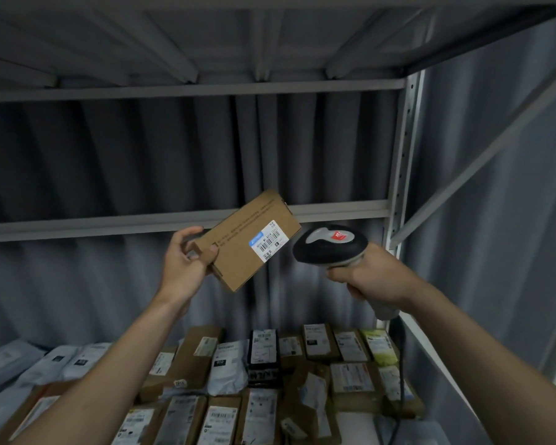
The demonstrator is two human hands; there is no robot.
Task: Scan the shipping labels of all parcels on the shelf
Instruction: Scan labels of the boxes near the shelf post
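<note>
My left hand (187, 261) grips the lower left end of a flat brown cardboard parcel (238, 248) and holds it up, tilted, in the middle of the view. Its white shipping label (268, 240) with a blue corner and barcode faces me. My right hand (369, 277) grips the handle of a grey and black barcode scanner (329, 244), whose head sits just right of the parcel, close to the label. Below, the shelf (414, 332) holds several more parcels (264, 358): brown boxes and white or grey mailer bags, most with labels up.
Empty metal shelf rails (174, 220) cross behind the raised parcel, with a grey curtain (142, 149) behind. A perforated upright post (402, 162) and a diagonal brace (482, 155) stand at the right. The scanner's dark cable (402, 364) hangs over the parcels at the right.
</note>
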